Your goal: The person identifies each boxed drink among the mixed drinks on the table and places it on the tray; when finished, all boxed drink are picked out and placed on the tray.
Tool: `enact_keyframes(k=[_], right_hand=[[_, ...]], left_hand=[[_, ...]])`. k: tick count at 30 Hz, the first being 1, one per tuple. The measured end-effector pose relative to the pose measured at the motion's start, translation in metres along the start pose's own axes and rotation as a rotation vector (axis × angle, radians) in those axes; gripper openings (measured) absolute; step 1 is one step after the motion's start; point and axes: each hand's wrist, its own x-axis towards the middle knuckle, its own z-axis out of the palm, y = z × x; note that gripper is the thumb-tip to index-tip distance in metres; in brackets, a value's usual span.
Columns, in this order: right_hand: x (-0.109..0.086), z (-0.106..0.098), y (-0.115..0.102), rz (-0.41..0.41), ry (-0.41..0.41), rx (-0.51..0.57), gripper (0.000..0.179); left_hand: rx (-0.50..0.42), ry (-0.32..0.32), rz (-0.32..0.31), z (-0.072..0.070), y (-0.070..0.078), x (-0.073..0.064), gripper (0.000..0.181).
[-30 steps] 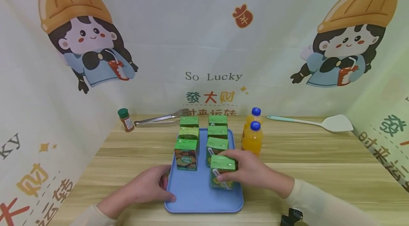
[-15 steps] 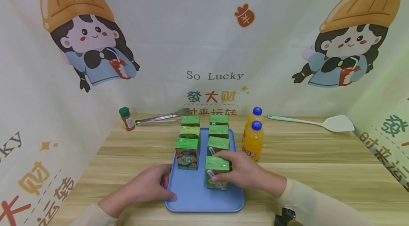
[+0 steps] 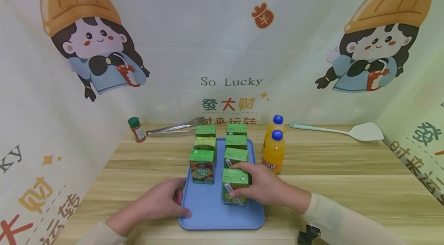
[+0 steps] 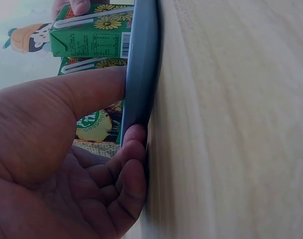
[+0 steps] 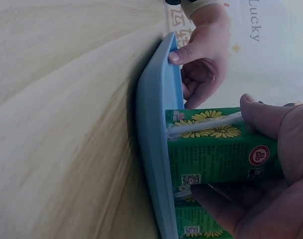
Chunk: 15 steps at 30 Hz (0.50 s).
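Note:
My right hand (image 3: 265, 187) grips a green drink carton (image 3: 230, 195) by its sides, thumb near the white straw on its front. The carton stands upright on the front right part of a blue tray (image 3: 208, 220). In the right wrist view the carton's (image 5: 216, 154) base meets the tray's floor. My left hand (image 3: 161, 200) holds the tray's left edge, thumb on the rim; in the left wrist view its curled fingertips (image 4: 134, 174) press the tray's (image 4: 141, 64) outer side. Behind the held carton stands a row of similar cartons (image 3: 236, 155). A second row (image 3: 202, 168) stands on the left.
Two orange drink bottles (image 3: 274, 154) with blue caps stand right of the tray. Farther right lies a white spatula (image 3: 364, 133). Metal tongs (image 3: 173, 128) and a green-capped spice jar (image 3: 137, 130) are at the back left. A printed cloth (image 3: 173, 44) hangs behind the table.
My right hand has moved the carton a little to the left on the tray, in line with the row behind it, then stayed there. The left hand has kept its hold on the tray.

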Motion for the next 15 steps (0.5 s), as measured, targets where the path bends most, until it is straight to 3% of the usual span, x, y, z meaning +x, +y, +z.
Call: enact_keyframes(k=[10, 15], right_hand=[[-0.020, -0.015, 0.006, -0.036, 0.007, 0.011, 0.066], [-0.040, -0.028, 0.015, -0.045, 0.026, 0.016, 0.065]], left_hand=[[0.004, -0.013, -0.008, -0.004, -0.003, -0.002, 0.056], [-0.001, -0.015, -0.059, -0.015, 0.004, -0.007, 0.091]])
